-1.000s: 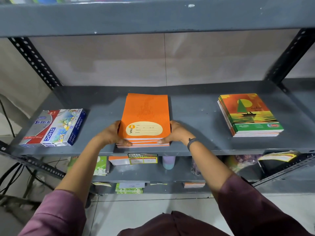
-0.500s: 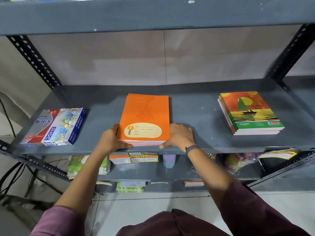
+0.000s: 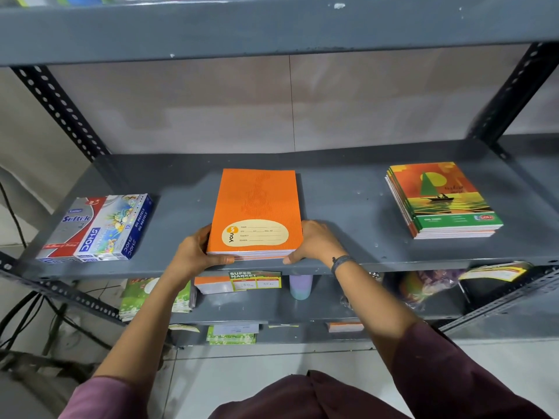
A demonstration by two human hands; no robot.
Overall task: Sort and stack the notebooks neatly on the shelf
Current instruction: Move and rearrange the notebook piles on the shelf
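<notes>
grey metal shelf (image 3: 348, 189) fills most of your view, perforated uprights at both sides, another board above it and lower levels below. your two bare arms reach up from the bottom of the view, purple sleeves pushed back.

orange notebook stack (image 3: 257, 213) lies flat at the middle of the shelf, near the front edge, cream label facing you, several books deep with the edges fairly even. it sits well apart from the neighbours on either side.

sunset-cover notebook stack (image 3: 441, 198) lies flat toward the right end of the same shelf, its layers slightly fanned at the left edge. oil pastel box (image 3: 96, 228) lies flat toward the left end, angled a little, beside a grey softek pack touching it.

your left hand (image 3: 196, 252) cups the stack's front left corner, fingers curled against the side, thumb pressed along the front edge. your right hand (image 3: 314, 241) does the same at the front right corner, palm on the shelf board, thumb against the lower front edge. both are partly closed around the stack, which rests on the shelf, not lifted. dark wristband (image 3: 341, 261) on your right wrist.

lower shelf: green notebooks (image 3: 142, 297) at left, a supermarket tag (image 3: 254, 281) hanging at the shelf lip, a pale cup (image 3: 299, 287) behind it.
</notes>
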